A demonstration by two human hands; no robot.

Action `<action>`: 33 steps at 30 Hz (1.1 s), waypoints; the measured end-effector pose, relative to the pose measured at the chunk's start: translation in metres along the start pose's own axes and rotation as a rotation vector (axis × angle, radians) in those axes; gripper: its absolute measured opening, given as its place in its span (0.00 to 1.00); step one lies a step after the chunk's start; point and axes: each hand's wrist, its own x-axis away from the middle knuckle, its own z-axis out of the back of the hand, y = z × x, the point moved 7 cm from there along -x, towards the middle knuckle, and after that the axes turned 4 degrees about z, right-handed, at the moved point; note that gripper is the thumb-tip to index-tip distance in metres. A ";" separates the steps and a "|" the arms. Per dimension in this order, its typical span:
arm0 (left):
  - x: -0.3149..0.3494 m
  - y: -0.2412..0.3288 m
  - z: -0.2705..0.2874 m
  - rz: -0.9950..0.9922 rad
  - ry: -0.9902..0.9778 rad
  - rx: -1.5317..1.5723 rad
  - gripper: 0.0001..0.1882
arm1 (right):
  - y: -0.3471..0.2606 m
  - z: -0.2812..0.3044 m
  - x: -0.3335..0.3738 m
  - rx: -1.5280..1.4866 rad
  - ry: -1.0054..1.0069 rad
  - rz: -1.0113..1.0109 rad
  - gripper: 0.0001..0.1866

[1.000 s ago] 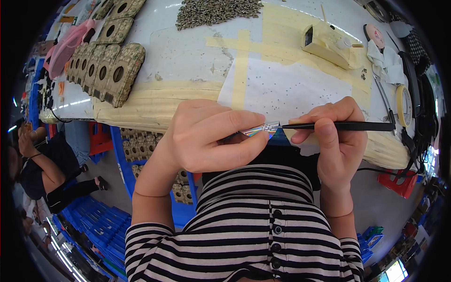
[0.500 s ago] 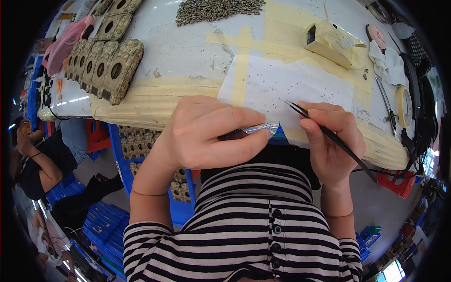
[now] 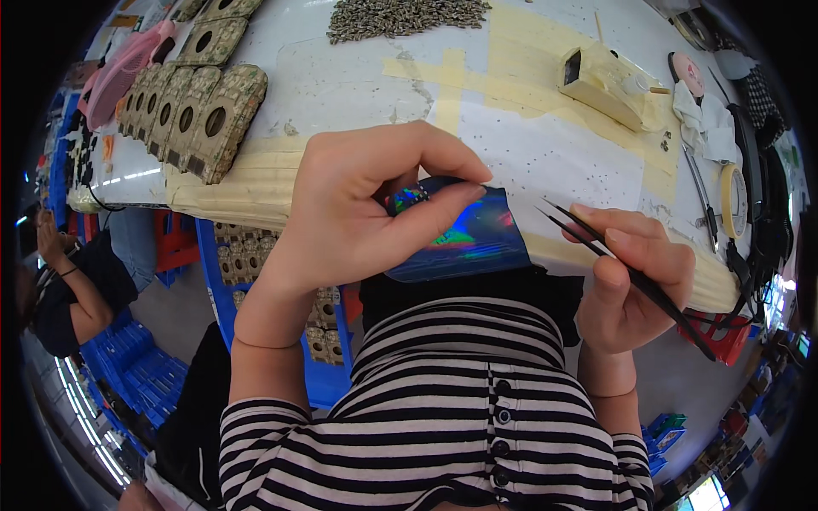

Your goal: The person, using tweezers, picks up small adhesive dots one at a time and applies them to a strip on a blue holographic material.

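My left hand [image 3: 366,209] is closed on a shiny, dark blue iridescent sheet [image 3: 486,243], pinching its upper edge between thumb and fingers. The sheet faces up over my lap, at the table's front edge, and part of it is hidden behind the hand. A pair of black tweezers [image 3: 663,300] is gripped in my right hand [image 3: 643,264]. Their thin tips are apart from each other and point up-left, right of the sheet, touching nothing I can make out. Beyond them lies white paper [image 3: 588,157] dotted with tiny dark specks.
Camouflage-patterned cases [image 3: 217,128] with round holes stand at the left, beside a pink plastic object [image 3: 128,72]. Small metal parts [image 3: 405,17] are heaped at the back. A cream box [image 3: 609,85] and tape roll [image 3: 733,198] occupy the right. Another person [image 3: 81,289] is at far left.
My left hand has risen and turned, tilting the sheet so its broad shiny face shows. My right hand, with the tweezers, has moved right and slightly down, away from the paper.
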 end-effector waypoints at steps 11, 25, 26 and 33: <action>-0.013 -0.021 -0.008 0.289 -0.161 0.356 0.08 | -0.009 -0.027 -0.008 0.200 -0.145 0.298 0.17; -0.014 -0.022 -0.008 0.313 -0.187 0.393 0.07 | -0.006 -0.032 -0.011 0.185 -0.128 0.292 0.16; -0.014 -0.022 -0.008 0.318 -0.186 0.397 0.07 | -0.005 -0.033 -0.011 0.187 -0.128 0.294 0.16; -0.015 -0.021 -0.007 0.299 -0.178 0.397 0.07 | -0.004 -0.034 -0.011 0.202 -0.132 0.284 0.16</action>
